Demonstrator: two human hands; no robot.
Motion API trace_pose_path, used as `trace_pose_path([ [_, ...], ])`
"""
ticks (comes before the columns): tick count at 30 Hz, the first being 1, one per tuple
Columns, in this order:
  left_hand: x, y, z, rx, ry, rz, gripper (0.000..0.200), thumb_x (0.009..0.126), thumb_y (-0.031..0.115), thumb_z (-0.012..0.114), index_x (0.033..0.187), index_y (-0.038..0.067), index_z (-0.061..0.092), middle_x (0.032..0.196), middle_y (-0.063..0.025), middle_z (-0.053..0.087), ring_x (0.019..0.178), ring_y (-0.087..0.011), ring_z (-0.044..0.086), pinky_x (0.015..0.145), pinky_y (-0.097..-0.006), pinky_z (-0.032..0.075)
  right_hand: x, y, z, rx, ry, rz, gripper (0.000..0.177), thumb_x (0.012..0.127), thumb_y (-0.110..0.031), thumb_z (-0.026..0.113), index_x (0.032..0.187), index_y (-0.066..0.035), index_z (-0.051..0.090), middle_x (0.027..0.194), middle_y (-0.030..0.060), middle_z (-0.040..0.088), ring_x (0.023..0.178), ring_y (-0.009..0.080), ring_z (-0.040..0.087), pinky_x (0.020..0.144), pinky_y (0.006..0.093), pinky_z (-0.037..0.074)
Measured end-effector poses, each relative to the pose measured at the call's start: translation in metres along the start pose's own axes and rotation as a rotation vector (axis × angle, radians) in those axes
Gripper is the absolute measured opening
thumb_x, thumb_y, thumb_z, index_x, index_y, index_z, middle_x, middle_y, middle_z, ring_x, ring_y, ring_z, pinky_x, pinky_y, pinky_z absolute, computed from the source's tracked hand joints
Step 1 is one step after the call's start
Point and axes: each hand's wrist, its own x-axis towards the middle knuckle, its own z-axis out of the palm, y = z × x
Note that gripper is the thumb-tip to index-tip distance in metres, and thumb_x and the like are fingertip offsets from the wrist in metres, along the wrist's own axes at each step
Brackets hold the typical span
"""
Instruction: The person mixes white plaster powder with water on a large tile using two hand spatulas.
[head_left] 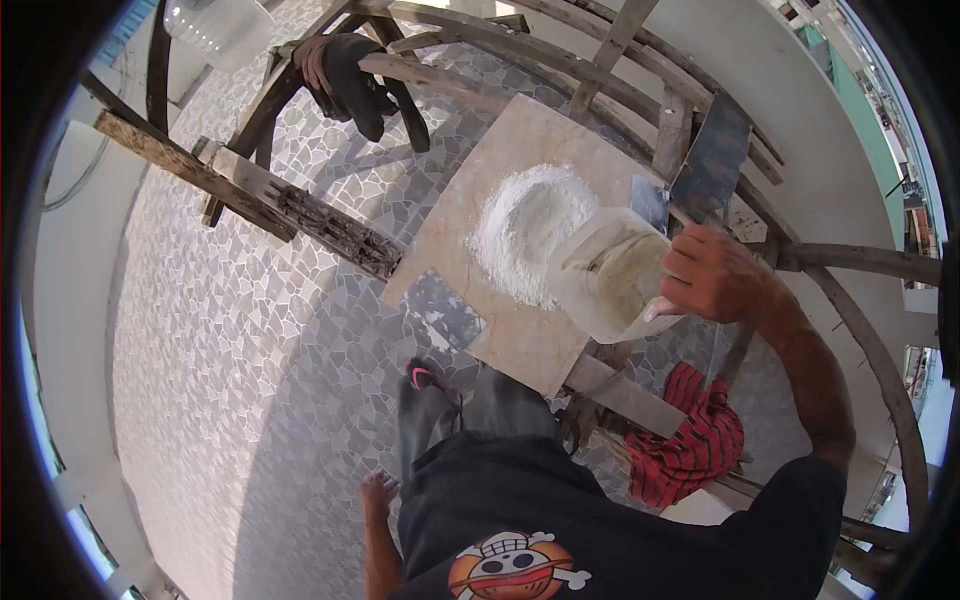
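My right hand (712,272) grips the rim of a cloudy plastic container (598,268), fingers wrapped round its edge. The container tilts toward a ring of white powder (498,240) with a hollow in its middle; some murky liquid shows inside. Under the powder lies a square beige tile board (448,220). A flat metal plate (442,312) smeared with white rests at the board's near-left edge. Beyond my right hand are a small metal blade (650,203) and a larger dark sheet (712,150). My left hand (380,490) hangs at my side with nothing in it, its fingers loosely apart.
Wooden scaffold poles (610,60) surround the board at the back and right. A plank (340,230) juts in from the left. Dark cloth (345,80) drapes over a beam, and a red striped cloth (690,435) hangs at right. The floor (250,320) has a stone pattern.
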Motion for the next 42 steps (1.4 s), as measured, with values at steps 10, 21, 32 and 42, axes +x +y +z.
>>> trace_pose_path([
  [10,-0.004,-0.021,0.007,0.006,0.028,-0.03,0.031,0.093,0.022,0.052,0.113,-0.001,0.051,0.101,-0.0134,0.058,0.08,-0.0253,0.063,0.065,-0.0341,0.056,0.006,0.007,0.006,-0.015,-0.02,-0.07,0.032,0.065,-0.027,0.074,0.065,-0.009,0.048,0.069,0.0026,0.042,0.07,0.021,0.047,0.068,0.0356,0.043],
  [21,-0.001,-0.046,0.002,0.01,-0.01,-0.021,0.037,0.092,0.022,0.053,0.119,-0.003,0.051,0.104,-0.0156,0.058,0.086,-0.0289,0.065,0.069,-0.0351,0.057,0.027,-0.01,-0.027,-0.049,-0.008,-0.092,0.03,0.066,-0.025,0.072,0.061,-0.009,0.046,0.064,0.0018,0.038,0.064,0.0195,0.046,0.061,0.0335,0.04],
  [32,-0.014,-0.095,-0.006,-0.106,0.072,-0.124,0.034,0.092,0.024,0.058,0.112,-0.002,0.052,0.096,-0.0103,0.06,0.082,-0.0254,0.068,0.067,-0.0352,0.057,0.142,-0.04,-0.026,0.108,0.34,-0.065,0.037,0.077,-0.017,0.073,0.068,-0.004,0.039,0.066,0.0063,0.036,0.058,0.0214,0.04,0.05,0.0362,0.032],
  [42,-0.029,-0.197,-0.058,-0.238,0.039,-0.272,0.03,0.094,0.027,0.057,0.112,0.003,0.059,0.104,-0.0093,0.063,0.09,-0.0223,0.063,0.078,-0.037,0.054,0.254,-0.086,0.098,0.347,0.509,0.373,0.023,0.085,-0.01,0.067,0.077,-0.001,0.047,0.071,0.0082,0.043,0.064,0.0206,0.044,0.059,0.0337,0.038],
])
